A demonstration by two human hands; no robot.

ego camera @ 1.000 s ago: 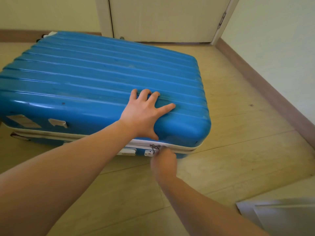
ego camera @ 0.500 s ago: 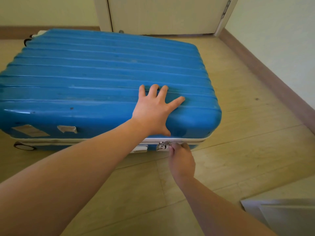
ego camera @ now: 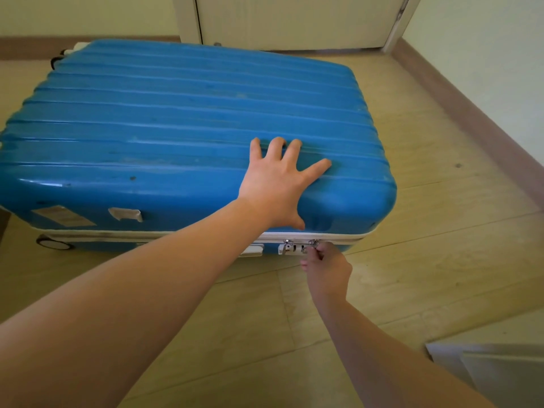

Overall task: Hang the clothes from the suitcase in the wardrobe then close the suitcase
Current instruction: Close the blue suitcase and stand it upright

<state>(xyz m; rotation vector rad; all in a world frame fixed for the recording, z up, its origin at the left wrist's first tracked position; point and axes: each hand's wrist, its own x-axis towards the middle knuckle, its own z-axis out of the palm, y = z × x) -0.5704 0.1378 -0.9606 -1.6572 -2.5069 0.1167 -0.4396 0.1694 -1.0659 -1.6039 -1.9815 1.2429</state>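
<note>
Floor (ego camera: 412,275): pale wood boards, bare to the right of the suitcase and along its near side. Skirting (ego camera: 471,113) runs along the right wall, well apart from the suitcase's right edge. Door (ego camera: 294,22): shut, at the far wall, just beyond the suitcase's far edge. Pale panel (ego camera: 500,375): at the near right corner, cut off by the frame; what it is cannot be told.

Suitcase (ego camera: 176,128): blue, ribbed hard shell, lying flat on the floor, filling the left and centre. Lid down on the base; contents hidden. White zip band (ego camera: 117,235) runs along the near side between the 2 halves. 1 wheel (ego camera: 54,242) shows at the near left corner. 2 worn stickers (ego camera: 126,214) on the near face. Lock (ego camera: 290,249): white, on the near side below the band, right of centre, with 1 metal puller hanging at it.

Left hand (ego camera: 279,184): flat on the lid near the near right corner, fingers spread wide, thumb over the rounded near edge, palm pressing the shell.

Right hand (ego camera: 326,269): below the near edge, just right of the lock, fingers curled, fingertips pinching a zip pull (ego camera: 314,243) at the band. The 2 pulls sit near each other, not quite touching.
</note>
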